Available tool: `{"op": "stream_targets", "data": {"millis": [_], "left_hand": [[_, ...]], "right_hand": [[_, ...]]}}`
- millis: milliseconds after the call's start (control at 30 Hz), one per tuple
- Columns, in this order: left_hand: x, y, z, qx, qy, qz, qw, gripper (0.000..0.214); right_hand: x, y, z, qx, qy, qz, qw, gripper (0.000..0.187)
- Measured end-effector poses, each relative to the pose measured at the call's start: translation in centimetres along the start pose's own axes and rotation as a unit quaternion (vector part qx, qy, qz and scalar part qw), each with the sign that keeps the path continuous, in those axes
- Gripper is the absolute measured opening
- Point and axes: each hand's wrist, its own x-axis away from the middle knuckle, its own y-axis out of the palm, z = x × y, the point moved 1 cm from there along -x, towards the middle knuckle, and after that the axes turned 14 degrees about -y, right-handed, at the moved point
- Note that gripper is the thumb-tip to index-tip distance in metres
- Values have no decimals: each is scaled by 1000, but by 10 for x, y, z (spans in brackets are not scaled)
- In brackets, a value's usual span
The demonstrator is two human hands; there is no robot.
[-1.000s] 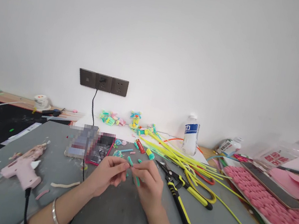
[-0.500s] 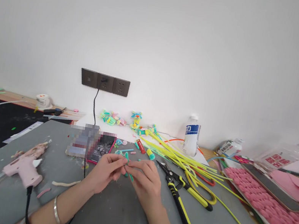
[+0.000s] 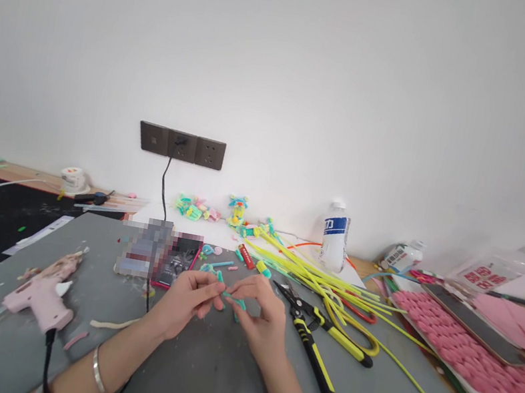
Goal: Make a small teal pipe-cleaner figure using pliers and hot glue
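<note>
Over the grey mat, my left hand point(image 3: 188, 297) pinches a short teal pipe cleaner point(image 3: 239, 303) between thumb and forefinger. My right hand point(image 3: 261, 313) grips the same teal piece from the other side, its fingers bent around it. Bits of teal stick out above the left fingertips and below the right ones; the fingers hide part of it, so its full shape cannot be made out. A yellow-and-teal roll point(image 3: 263, 268) and a small red packet point(image 3: 246, 256) lie just beyond my hands.
Black-and-yellow pliers point(image 3: 315, 360) and yellow-green pipe cleaners point(image 3: 304, 263) lie to the right. A pink glue gun point(image 3: 41, 298) with a cord is at left. Phones point(image 3: 186, 254), a white bottle point(image 3: 334, 240) and small fuzzy figures point(image 3: 237, 211) stand or lie farther back.
My right hand has turned and its fingers have spread slightly, showing more of the teal piece. My left hand keeps its pinch. The view has shifted slightly.
</note>
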Motion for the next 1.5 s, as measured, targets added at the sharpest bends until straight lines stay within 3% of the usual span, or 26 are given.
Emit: {"op": "stream_targets", "data": {"millis": [200,400,600,767,833,1000,1100,1233,1500], "left_hand": [[3,-2,1,-45,17,-15,999,45],[3,-6,1,-156,56,-68,984,40],[8,-6,3,-214,-5,-139,967,33],[13,0,-3,-225,-73,-211,948,30],[12,1,-4,-214,-63,-205,953,32],[7,2,2,-167,26,-84,982,38],[6,2,4,-152,40,-58,986,39],[6,1,2,-166,28,-94,981,37],[8,-3,-4,-148,-57,-206,966,39]], "right_hand": [[2,-5,9,-89,83,7,993,12],[-2,-12,11,-234,148,-22,961,7],[-1,-17,10,-356,214,-66,907,18],[0,-19,13,-378,247,-67,890,27],[0,-19,15,-371,261,-76,888,27],[4,-17,20,-318,292,-35,901,38],[5,-14,19,-329,283,-39,900,44],[1,-11,15,-337,278,-53,898,29],[1,-11,11,-426,279,-74,857,30]]}}
